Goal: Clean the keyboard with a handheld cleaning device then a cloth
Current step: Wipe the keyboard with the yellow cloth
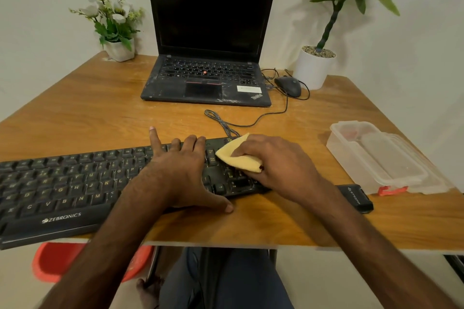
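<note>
A black keyboard [62, 183] lies across the near left of the wooden desk [100, 113], its left end hanging past the front edge. My left hand [183, 170] rests flat on its right-middle keys, fingers spread, thumb on the desk. My right hand [273, 163] grips a folded yellow cloth [236, 160] and presses it on the keyboard's right-hand number pad. A black handheld cleaning device [356, 197] lies on the desk just right of the keyboard, partly hidden by my right forearm.
An open black laptop [208, 32] stands at the back, with a wired mouse [288, 85] to its right. A clear plastic box [376, 155] sits at the right. A flower pot [118, 50] and a potted plant [313, 68] stand in the back corners.
</note>
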